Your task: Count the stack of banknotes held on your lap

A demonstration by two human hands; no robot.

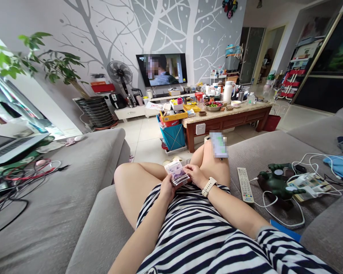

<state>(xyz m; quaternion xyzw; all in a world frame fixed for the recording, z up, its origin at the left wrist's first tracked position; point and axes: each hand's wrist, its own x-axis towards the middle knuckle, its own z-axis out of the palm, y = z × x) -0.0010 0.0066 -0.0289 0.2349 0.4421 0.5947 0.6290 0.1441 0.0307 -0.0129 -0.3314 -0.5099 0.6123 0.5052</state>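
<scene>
Over my lap I hold a stack of purplish banknotes (175, 170), fanned slightly at the near edge. My left hand (167, 189) is closed around the stack's left and lower side. The fingers of my right hand (196, 175) are bent and pinch the notes at their right edge; a pale watch is on that wrist. A phone (218, 145) with a blurred screen rests on my right knee, beyond the right hand. To the right of my thigh a white remote control (245, 185) lies on the grey sofa (263, 152).
Right of the remote are a dark green figure-shaped object (277, 182), a power strip (311, 186) and white cables. A laptop (14, 152) and tangled cables lie on the left sofa section. Ahead stands a loaded coffee table (228, 118), with a blue bin (173, 136) beside it.
</scene>
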